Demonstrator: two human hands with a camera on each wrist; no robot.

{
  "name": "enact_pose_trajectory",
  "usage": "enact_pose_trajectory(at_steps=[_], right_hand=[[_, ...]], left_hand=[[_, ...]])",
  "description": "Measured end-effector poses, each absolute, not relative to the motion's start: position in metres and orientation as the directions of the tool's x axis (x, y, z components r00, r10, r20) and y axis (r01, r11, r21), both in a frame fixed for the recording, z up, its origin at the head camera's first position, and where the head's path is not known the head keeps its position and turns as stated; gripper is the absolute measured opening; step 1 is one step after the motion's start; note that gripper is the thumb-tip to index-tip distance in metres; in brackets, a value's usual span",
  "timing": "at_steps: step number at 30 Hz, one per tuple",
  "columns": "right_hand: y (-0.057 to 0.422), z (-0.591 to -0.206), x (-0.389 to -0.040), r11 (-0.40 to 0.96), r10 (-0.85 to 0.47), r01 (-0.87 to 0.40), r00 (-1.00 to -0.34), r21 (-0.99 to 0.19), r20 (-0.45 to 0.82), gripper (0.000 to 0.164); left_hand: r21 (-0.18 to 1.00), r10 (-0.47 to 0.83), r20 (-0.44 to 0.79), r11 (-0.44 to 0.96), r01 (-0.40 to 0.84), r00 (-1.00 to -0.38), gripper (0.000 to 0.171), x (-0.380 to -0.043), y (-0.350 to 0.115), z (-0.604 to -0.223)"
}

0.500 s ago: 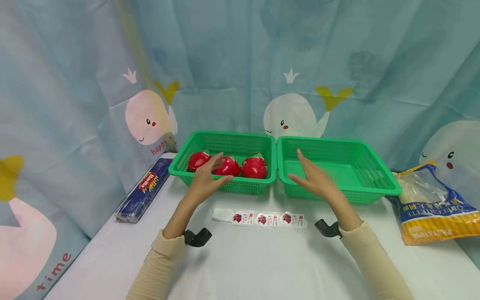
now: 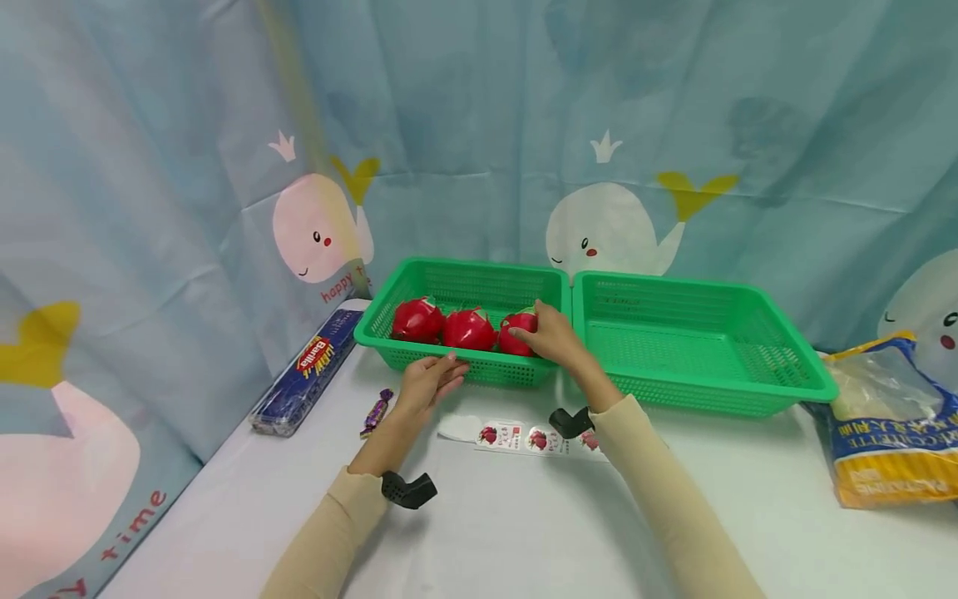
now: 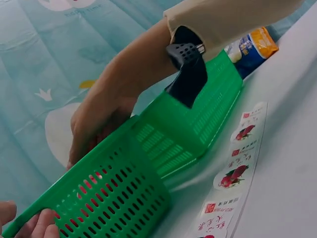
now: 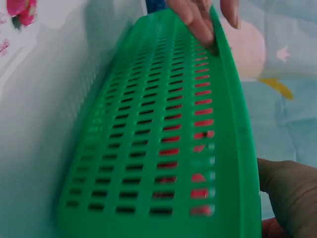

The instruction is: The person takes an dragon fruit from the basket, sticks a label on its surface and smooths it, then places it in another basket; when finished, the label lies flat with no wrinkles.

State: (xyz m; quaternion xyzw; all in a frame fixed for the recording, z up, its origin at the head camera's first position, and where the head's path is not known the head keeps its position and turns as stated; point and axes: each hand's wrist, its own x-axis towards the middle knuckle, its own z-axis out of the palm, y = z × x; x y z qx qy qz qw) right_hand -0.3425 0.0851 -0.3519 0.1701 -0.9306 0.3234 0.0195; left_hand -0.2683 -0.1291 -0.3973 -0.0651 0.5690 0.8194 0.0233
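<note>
Three red dragon fruits sit in the left green basket (image 2: 516, 373). My right hand (image 2: 560, 337) reaches over the basket's front rim and grips the rightmost dragon fruit (image 2: 516, 339), partly covering it. The middle dragon fruit (image 2: 468, 329) and the leftmost dragon fruit (image 2: 417, 320) lie beside it. At the front rim of the same basket, my left hand (image 2: 425, 384) holds on, its fingers (image 3: 44, 225) outside the wall and its thumb over the top edge. Through the basket's slots, red shows in the right wrist view.
A second green basket (image 2: 703, 399) stands against the first on its right. Before them lies a strip of dragon fruit stickers (image 2: 501, 435), partly under my right arm. A purple wrapped candy (image 2: 377, 413) and a blue pasta box (image 2: 307, 370) are left; a pasta bag (image 2: 891, 433) is right.
My right hand has moved left from over the right basket onto the rightmost dragon fruit. My left hand has come down to the front rim, and the candy now shows. The head view has shifted slightly.
</note>
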Motion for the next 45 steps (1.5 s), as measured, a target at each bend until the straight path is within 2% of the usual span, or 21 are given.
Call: enact_pose_trajectory(at_steps=[3, 5, 8, 10, 15, 19, 25, 30, 38, 45], right_hand=[[0.073, -0.354, -0.348, 0.749, -0.240, -0.250, -0.966, -0.614, 0.101, 0.074], [0.068, -0.356, -0.351, 0.754, -0.197, -0.203, -0.977, -0.625, 0.081, 0.062], [0.063, -0.362, -0.355, 0.760, -0.141, -0.150, -0.988, -0.632, 0.065, 0.058], [0.062, -0.365, -0.358, 0.778, -0.110, -0.118, -0.993, -0.618, 0.052, 0.063], [0.060, -0.369, -0.364, 0.845, -0.062, -0.032, -0.997, -0.534, -0.038, 0.088], [0.059, -0.369, -0.368, 0.851, -0.037, -0.002, -0.998, -0.526, -0.057, 0.092], [0.057, -0.368, -0.374, 0.821, -0.039, -0.025, -0.999, -0.571, -0.013, 0.080], [0.056, -0.370, -0.375, 0.833, -0.081, -0.074, -0.997, -0.549, 0.012, 0.074], [0.058, -0.371, -0.374, 0.810, -0.184, -0.201, -0.979, -0.551, 0.086, 0.071], [0.065, -0.352, -0.375, 0.727, -0.232, -0.290, -0.957, -0.623, 0.175, 0.077]], left_hand=[[0.900, -0.136, -0.143, -0.430, -0.072, -0.980, 0.025, -0.272, -0.122, -0.400], [0.900, -0.179, -0.145, -0.433, -0.054, -0.973, 0.023, -0.273, -0.119, -0.401], [0.910, -0.207, -0.136, -0.413, -0.040, -0.969, 0.022, -0.273, -0.115, -0.403], [0.914, -0.216, -0.131, -0.405, -0.033, -0.967, 0.023, -0.273, -0.112, -0.404], [0.918, -0.219, -0.124, -0.396, -0.028, -0.968, 0.024, -0.273, -0.106, -0.407], [0.916, -0.209, -0.097, -0.402, -0.005, -0.973, 0.024, -0.274, -0.105, -0.406], [0.911, -0.215, -0.066, -0.411, 0.029, -0.974, 0.022, -0.275, -0.108, -0.405], [0.911, -0.215, -0.077, -0.411, 0.019, -0.974, 0.024, -0.275, -0.110, -0.409], [0.910, -0.211, -0.076, -0.414, 0.019, -0.974, 0.023, -0.275, -0.112, -0.412], [0.916, -0.220, -0.063, -0.400, 0.031, -0.974, 0.022, -0.278, -0.119, -0.409]])
